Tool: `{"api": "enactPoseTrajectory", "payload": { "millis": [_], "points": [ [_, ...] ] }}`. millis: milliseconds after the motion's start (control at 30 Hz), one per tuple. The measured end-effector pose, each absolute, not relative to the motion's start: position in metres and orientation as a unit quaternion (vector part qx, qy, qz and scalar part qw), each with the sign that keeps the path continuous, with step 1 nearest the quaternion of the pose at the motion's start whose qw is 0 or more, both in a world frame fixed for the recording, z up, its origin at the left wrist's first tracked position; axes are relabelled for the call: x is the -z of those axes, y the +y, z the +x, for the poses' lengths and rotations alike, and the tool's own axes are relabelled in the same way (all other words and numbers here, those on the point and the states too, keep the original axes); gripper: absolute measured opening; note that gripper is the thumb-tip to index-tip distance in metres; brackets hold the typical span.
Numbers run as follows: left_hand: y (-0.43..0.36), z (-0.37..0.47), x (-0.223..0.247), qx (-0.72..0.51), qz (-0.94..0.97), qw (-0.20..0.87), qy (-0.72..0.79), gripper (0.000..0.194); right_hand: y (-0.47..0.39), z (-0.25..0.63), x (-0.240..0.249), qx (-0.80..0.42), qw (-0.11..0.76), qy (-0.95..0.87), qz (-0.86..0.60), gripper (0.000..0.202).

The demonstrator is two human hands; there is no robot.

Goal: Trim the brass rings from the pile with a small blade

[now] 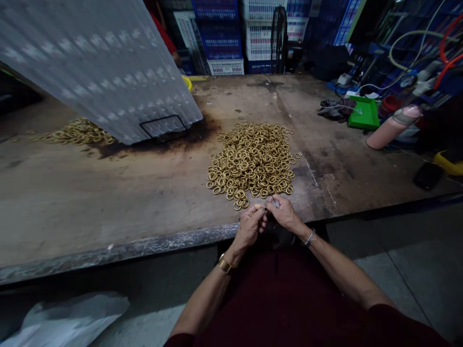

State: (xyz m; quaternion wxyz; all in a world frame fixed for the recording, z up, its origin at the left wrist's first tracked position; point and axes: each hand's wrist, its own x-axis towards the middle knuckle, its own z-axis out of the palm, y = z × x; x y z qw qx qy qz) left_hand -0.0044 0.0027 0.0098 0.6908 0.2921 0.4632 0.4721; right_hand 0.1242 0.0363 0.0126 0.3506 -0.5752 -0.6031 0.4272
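A broad pile of brass-coloured rings [253,161] lies on the wooden table [162,193]. Just in front of it, near the table's front edge, my left hand [252,222] and my right hand [284,212] meet fingertip to fingertip. The left fingers are curled in a pinch, but what they hold is too small to name. My right fingers are closed too, around a small greyish item I cannot make out, with a thin dark tip pointing towards the pile.
A tall grey ribbed stack [126,82] stands at the left behind a second ring pile [81,132]. At the right are a green tray [364,113], a pink cylinder [394,127] and a black object [428,175]. Crates [222,33] line the back.
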Motion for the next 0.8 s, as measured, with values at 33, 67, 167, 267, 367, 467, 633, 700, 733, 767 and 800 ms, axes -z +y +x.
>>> {"api": "enactPoseTrajectory", "payload": {
  "millis": [33,67,167,267,367,467,633,700,733,767,800],
  "points": [
    [0.003,-0.004,-0.010,-0.473,0.282,0.703,0.450,0.037,0.036,0.124,-0.012,-0.432,0.353,-0.602,-0.571,0.022],
    [0.003,-0.005,-0.010,-0.476,0.275,0.711,0.439,0.037,0.036,0.124,-0.010,-0.442,0.355,-0.600,-0.564,0.021],
    [0.002,-0.006,-0.012,-0.489,0.258,0.724,0.413,0.037,0.037,0.125,-0.007,-0.481,0.365,-0.582,-0.545,0.019],
    [0.001,-0.006,-0.014,-0.502,0.248,0.721,0.409,0.038,0.036,0.128,-0.005,-0.447,0.368,-0.589,-0.564,0.015],
    [0.000,-0.006,-0.016,-0.507,0.252,0.709,0.421,0.040,0.033,0.132,-0.006,-0.364,0.333,-0.669,-0.556,0.011],
    [0.000,-0.006,-0.017,-0.510,0.268,0.694,0.432,0.041,0.027,0.133,-0.008,-0.313,0.278,-0.750,-0.512,0.009],
    [-0.001,-0.008,-0.008,-0.510,0.306,0.669,0.446,0.038,0.024,0.132,-0.011,-0.272,0.222,-0.786,-0.509,0.012],
    [-0.001,-0.009,-0.003,-0.508,0.322,0.659,0.451,0.036,0.025,0.132,-0.011,-0.261,0.213,-0.792,-0.509,0.013],
    [-0.001,-0.010,-0.001,-0.509,0.328,0.655,0.452,0.036,0.025,0.132,-0.011,-0.259,0.208,-0.795,-0.507,0.013],
    [-0.002,-0.010,0.000,-0.510,0.332,0.652,0.453,0.035,0.026,0.133,-0.010,-0.261,0.202,-0.798,-0.504,0.014],
    [-0.003,-0.011,0.001,-0.510,0.333,0.650,0.453,0.035,0.027,0.134,-0.010,-0.267,0.194,-0.800,-0.501,0.014]
  ]
}}
